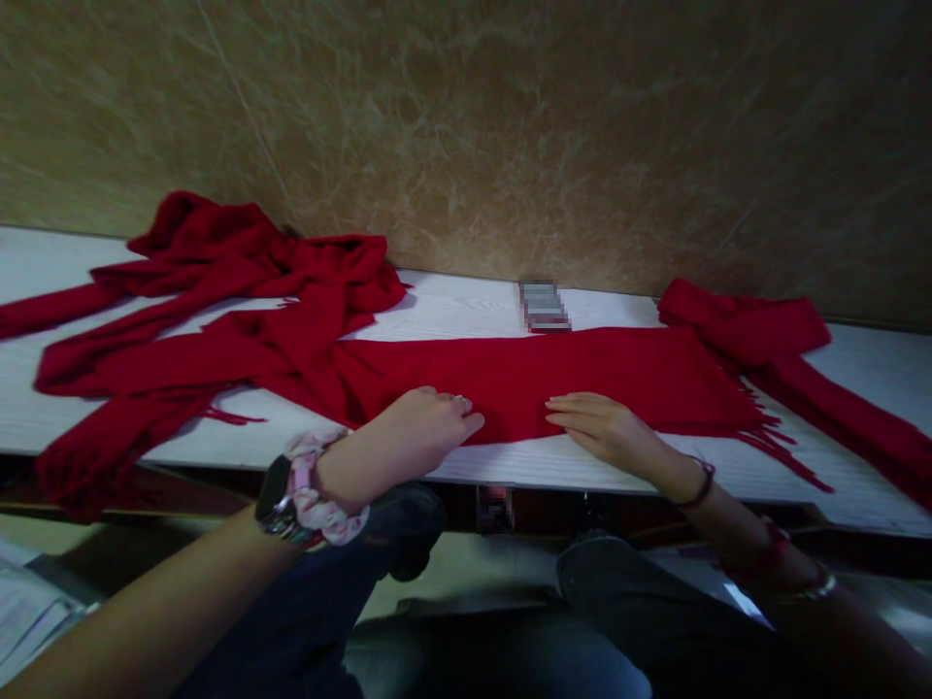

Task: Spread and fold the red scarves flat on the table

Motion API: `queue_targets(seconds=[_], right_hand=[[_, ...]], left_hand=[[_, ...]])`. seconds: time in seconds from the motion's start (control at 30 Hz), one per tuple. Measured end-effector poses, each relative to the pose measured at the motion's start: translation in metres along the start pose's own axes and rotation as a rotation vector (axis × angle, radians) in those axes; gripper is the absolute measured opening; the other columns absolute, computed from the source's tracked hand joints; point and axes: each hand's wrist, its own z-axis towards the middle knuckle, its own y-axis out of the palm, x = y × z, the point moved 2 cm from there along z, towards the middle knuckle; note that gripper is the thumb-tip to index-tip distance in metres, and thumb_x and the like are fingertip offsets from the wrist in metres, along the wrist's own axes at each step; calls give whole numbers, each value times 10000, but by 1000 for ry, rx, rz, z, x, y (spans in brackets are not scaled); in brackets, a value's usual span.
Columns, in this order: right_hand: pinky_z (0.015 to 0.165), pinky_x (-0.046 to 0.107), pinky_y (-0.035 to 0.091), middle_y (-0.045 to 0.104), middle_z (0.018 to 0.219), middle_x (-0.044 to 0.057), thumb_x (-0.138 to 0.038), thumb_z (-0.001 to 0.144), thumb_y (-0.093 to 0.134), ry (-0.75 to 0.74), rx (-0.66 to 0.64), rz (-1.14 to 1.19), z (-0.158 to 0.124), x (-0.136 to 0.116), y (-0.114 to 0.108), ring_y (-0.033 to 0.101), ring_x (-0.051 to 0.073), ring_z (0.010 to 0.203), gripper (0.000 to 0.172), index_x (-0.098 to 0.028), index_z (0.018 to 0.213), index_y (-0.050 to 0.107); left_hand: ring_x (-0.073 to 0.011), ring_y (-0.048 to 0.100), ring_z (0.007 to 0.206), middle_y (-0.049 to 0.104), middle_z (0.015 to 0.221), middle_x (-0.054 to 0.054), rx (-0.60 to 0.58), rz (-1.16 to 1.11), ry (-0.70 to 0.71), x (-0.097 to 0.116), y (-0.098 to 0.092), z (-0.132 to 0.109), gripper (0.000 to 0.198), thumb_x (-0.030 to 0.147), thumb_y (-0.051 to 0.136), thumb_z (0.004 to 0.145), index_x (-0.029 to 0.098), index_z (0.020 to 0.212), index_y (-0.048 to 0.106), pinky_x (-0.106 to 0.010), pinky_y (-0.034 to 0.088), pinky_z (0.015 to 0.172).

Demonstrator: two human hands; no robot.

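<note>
A red scarf (582, 379) with a fringed right end lies spread lengthwise on a white wood-grained table. My left hand (422, 427) rests on its near part, fingers curled down against the fabric and thumb pointing right; the fingertips are partly hidden. To the right, my right hand (608, 427) lies on the same scarf with fingers stretched out, pointing left. Toward the left, the scarf runs into a rumpled heap of red scarves (218, 262), where I cannot tell one piece from another.
A folded red scarf (749, 325) lies at the right, its strip trailing over the near edge. A small pixelated rectangular item (545, 306) sits at the back of the white table (458, 301). Behind rises a brown marbled wall (466, 136). My legs are below the table edge.
</note>
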Motion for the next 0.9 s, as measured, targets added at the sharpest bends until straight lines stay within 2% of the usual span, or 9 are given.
queue_targets(seconds=[0.2,0.37,0.47,0.53,0.6,0.7,0.8,0.9], right_hand=[[918,333,517,682,1089,71,-144,897,413,72,62,103,-1,1,-4,614,160,1051,304,-168,1072,661],[950,372,490,667,1121,64,-162,877,442,39,-39,116,-2,-2,-6,601,167,1076,285,-197,1018,687],[959,381,478,662,1130,76,-171,879,434,50,-54,110,-3,-3,-8,591,166,1090,291,-190,1029,683],[984,394,453,651,1154,72,-205,881,448,67,-85,111,-2,-4,-9,573,168,1117,284,-203,1057,672],[1027,421,400,613,1217,71,-251,888,455,97,-133,106,1,-6,-9,520,177,1183,300,-212,1122,640],[1069,488,307,506,1344,77,-305,915,408,230,-173,24,12,-8,-7,387,205,1295,377,-216,1256,541],[1066,553,257,409,1419,89,-346,927,367,376,-228,-128,19,-6,-2,300,255,1340,443,-215,1343,442],[1056,570,258,345,1456,89,-351,937,330,411,-312,-194,18,-1,5,288,288,1341,459,-221,1371,405]], left_hand=[[-183,617,739,641,926,-60,5,-111,76,-7,-5,-6,249,106,465,813,184,1010,597,-315,487,655],[-153,593,680,630,903,-39,-33,-195,90,-5,-5,-10,270,87,466,794,206,1001,593,-285,469,629],[-152,588,684,627,873,-34,-51,-243,90,-8,-5,-9,197,151,469,831,207,962,605,-281,473,639],[-151,595,751,628,901,-36,-30,-317,85,-11,-4,-5,188,224,447,880,207,972,610,-278,481,701],[-160,591,879,617,1014,-58,49,-380,23,-16,-1,4,254,303,413,917,199,1055,599,-293,469,812],[-238,477,1168,483,1303,-126,133,-386,-194,-22,14,22,429,415,376,929,183,1271,489,-394,385,978],[-333,228,1352,270,1479,-125,44,-374,-354,-25,36,37,550,520,337,914,241,1387,359,-546,248,1045],[-338,146,1378,211,1507,-95,1,-364,-387,-29,49,39,579,560,299,907,276,1412,310,-565,182,1064]])
